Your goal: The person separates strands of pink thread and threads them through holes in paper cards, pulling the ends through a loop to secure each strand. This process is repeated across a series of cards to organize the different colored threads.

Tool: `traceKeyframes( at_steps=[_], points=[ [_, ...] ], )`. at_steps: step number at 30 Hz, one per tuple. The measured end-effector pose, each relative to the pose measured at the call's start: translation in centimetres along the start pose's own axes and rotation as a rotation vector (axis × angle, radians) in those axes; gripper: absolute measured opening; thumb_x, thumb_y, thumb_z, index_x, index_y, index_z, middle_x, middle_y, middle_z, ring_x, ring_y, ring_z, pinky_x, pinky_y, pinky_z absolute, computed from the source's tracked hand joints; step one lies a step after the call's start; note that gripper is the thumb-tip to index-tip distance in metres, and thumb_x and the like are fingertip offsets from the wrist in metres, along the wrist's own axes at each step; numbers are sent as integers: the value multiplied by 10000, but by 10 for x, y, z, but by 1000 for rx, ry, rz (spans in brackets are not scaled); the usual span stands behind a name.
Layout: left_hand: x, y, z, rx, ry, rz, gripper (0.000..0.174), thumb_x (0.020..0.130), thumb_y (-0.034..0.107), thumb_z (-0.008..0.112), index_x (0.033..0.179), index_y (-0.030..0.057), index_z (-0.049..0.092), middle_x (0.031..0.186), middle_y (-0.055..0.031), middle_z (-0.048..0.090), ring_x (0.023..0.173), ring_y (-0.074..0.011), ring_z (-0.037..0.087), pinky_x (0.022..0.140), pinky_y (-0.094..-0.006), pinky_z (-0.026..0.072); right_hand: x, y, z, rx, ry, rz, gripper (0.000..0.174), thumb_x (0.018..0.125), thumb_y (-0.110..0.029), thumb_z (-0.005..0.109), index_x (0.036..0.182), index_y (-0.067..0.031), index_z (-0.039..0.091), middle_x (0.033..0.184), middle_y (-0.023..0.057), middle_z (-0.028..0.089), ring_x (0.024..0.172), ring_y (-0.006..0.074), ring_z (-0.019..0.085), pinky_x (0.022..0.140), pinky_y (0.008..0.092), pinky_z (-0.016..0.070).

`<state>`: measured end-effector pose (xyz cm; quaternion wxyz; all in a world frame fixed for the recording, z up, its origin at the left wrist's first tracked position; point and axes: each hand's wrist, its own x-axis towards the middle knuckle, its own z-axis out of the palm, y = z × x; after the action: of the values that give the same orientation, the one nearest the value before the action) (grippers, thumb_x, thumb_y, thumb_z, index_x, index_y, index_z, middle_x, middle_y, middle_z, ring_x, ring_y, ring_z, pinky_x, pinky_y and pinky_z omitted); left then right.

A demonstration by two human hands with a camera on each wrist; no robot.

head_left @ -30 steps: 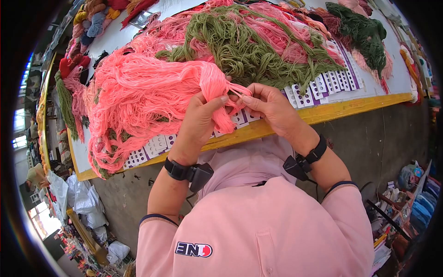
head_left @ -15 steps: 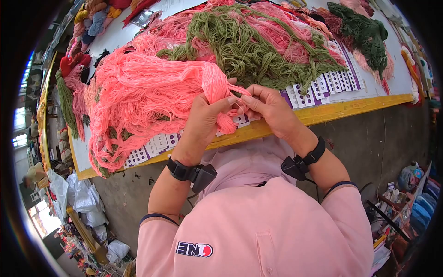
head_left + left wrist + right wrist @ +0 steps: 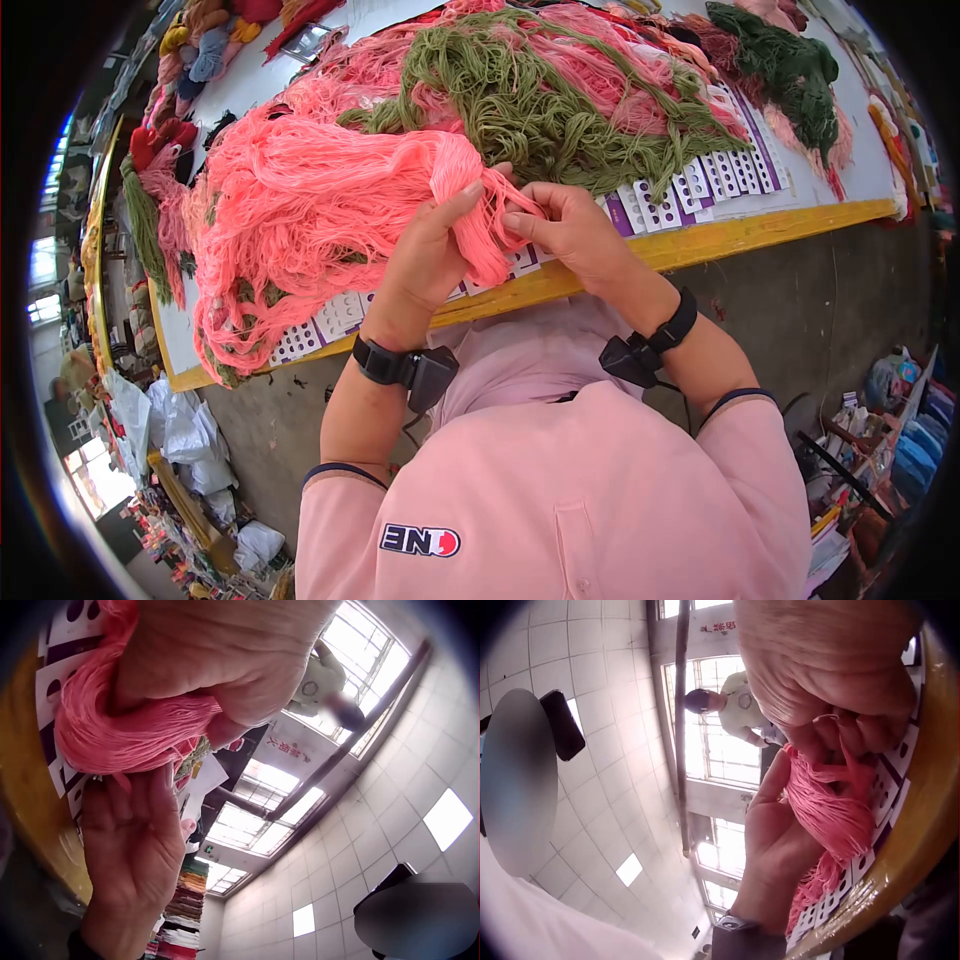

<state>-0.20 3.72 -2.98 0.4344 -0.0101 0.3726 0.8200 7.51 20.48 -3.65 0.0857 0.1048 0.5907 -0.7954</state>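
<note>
A bright pink skein of yarn (image 3: 350, 170) lies along the front of the table, its near end lifted between the two hands. My left hand (image 3: 430, 255) grips the bunched end from below, thumb laid across the strands. Just right of it, my right hand (image 3: 585, 240) pinches a few loops at the skein's edge between thumb and fingers. In the left wrist view the yarn (image 3: 127, 735) bends round in a thick curve under the left palm. A thin loop runs up into the curled right fingers (image 3: 836, 735) in the right wrist view.
Olive green yarn (image 3: 530, 110) and more pink yarn are heaped behind. White cards with dark holes (image 3: 690, 190) line the yellow table edge (image 3: 790, 225). Dark green yarn (image 3: 800, 80) lies at the far right. Another person (image 3: 739, 709) is by the windows.
The narrow bunch of strands drawn between the hands has loosened into a wider fan. The left thumb has moved up onto the skein, and the right hand has shifted slightly left.
</note>
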Motion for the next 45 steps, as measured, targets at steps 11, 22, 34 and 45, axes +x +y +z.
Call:
traceKeyframes(
  at_steps=[11, 22, 34, 45],
  points=[
    [-4, -4, 5, 270, 69, 64, 458, 868, -24, 604, 1307, -63, 483, 1164, -124, 628, 1040, -191, 635, 908, -337, 528, -9, -6, -8, 92, -9, 46, 97, 906, -152, 653, 863, -80, 605, 714, -55, 509, 613, 25, 403, 549, 188, 334],
    [-5, -3, 2, 161, 63, 86, 363, 856, -1, 577, 1210, -76, 548, 985, -88, 643, 881, -164, 624, 795, -303, 511, -8, -9, -13, 435, -27, 69, 87, 921, -151, 613, 892, -69, 615, 724, -34, 537, 609, 39, 432, 541, 187, 344],
    [-47, 169, -127, -493, -290, 448, 539, 860, 4, 510, 1349, -160, 354, 917, -61, 513, 665, -101, 464, 622, -222, 456, -45, -64, -59, 514, 268, -312, 116, 958, -114, 546, 961, -20, 614, 928, 72, 612, 763, 148, 557, 708, 297, 438],
    [-154, 365, -263, 676, 748, 1054, 263, 864, -101, 508, 1119, -51, 545, 948, -129, 581, 866, -203, 566, 752, -366, 473, -201, -170, -368, 235, 1224, -1075, 57, 811, -3, 516, 795, -50, 488, 688, 9, 450, 558, 116, 419, 554, 254, 392]
  ],
)
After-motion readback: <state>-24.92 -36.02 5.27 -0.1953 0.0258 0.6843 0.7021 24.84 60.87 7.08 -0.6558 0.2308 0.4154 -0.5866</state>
